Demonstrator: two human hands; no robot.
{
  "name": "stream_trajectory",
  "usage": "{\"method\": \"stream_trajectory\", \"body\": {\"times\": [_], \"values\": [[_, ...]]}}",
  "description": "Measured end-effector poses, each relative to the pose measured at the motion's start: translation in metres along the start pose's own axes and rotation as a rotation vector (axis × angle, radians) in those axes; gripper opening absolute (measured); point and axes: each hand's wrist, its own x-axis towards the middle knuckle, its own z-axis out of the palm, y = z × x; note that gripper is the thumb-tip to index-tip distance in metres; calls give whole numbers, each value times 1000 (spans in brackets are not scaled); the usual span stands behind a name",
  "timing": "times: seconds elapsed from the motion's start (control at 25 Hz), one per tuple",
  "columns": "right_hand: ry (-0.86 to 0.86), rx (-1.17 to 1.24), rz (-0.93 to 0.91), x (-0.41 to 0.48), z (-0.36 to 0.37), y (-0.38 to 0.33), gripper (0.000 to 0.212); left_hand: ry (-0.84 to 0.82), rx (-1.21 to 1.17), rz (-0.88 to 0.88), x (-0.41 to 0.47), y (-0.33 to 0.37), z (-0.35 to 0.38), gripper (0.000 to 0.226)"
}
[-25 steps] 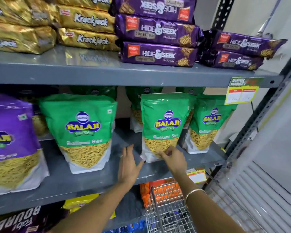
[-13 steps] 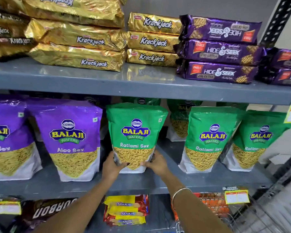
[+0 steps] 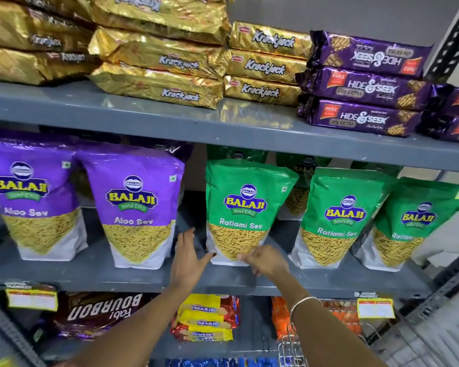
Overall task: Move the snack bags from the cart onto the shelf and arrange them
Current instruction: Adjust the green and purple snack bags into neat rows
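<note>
Green bag point(image 3: 243, 207) near shelf edge point(image 3: 90, 283)

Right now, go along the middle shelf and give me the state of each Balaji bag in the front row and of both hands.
Far-left Aloo Sev bag: upright.
Second Aloo Sev bag: upright.
Middle Ratlami Sev bag: upright, both hands at its base.
Next Ratlami Sev bag: upright.
Far-right Ratlami Sev bag: upright, blurred.
Left hand: open, thumb at the bag's lower left corner.
Right hand: fingers pinching its bottom edge.

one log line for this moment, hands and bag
stage: arranging | left hand: open, beside green Ratlami Sev bag | right hand: at bag's bottom edge | bag: upright on middle shelf
</note>
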Motion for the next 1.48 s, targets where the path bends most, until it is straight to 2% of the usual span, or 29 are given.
{"method": "stream_trajectory", "body": {"times": [0.08, 0.12, 0.16, 0.24, 0.32, 0.44, 0.52, 0.68, 0.76, 0.84, 0.88, 0.92, 0.96, 1.04, 1.12, 1.16, 1.24, 1.28, 1.36, 1.48], "values": [[-182, -14, -48, -5, 22, -18, 36, 159, 262, 152, -11, -12, -29, 58], [-176, -50, -104, -4, 34, -31, 31, 241, 332, 168, -13, -22, -43, 56], [-121, -66, -181, -2, 47, -46, 30, 310, 352, 146, -13, -32, -59, 57], [-55, 56, -278, -4, 71, -81, 46, 417, 258, -13, -3, -54, -89, 68], [-68, 220, -321, -3, 95, -110, 58, 377, 21, -183, 12, -70, -118, 83], [-27, 328, -277, 18, 130, -127, 79, 143, -185, -257, 28, -84, -134, 87], [-15, 363, -252, 40, 150, -119, 75, 118, -231, -273, 30, -86, -132, 90], [68, 413, -256, 31, 141, -125, 48, 141, -245, -272, 35, -91, -122, 80], [32, 398, -272, 23, 132, -127, 48, 158, -246, -248, 36, -93, -118, 87], [75, 353, -292, 9, 121, -124, 48, 275, -153, -223, 23, -84, -117, 100], [165, 317, -287, 0, 114, -119, 41, 362, -55, -176, 15, -81, -115, 99], [273, 277, -269, -9, 104, -112, 32, 425, 80, -56, 7, -79, -109, 94], [363, 235, -231, -16, 94, -98, 30, 412, 189, 92, -3, -71, -100, 86], [464, 157, -128, -26, 75, -66, 42, 203, 250, 278, -16, -51, -70, 68], [540, 211, -48, -28, 59, -32, 39, -72, 81, 203, -17, -29, -36, 60], [550, 284, -27, -25, 52, -15, 37, -142, -10, 111, -12, -21, -19, 65], [473, 455, -46, -13, 35, 8, 41, -209, -105, -83, 7, -12, 6, 83], [400, 505, -66, -3, 28, 16, 51, -246, -121, -134, 16, -13, 16, 88], [261, 551, -92, 17, 19, 26, 69, -303, -97, -169, 32, -16, 30, 84], [217, 530, -140, 31, 18, 37, 46, -248, -73, -223, 33, -11, 44, 68]]}}
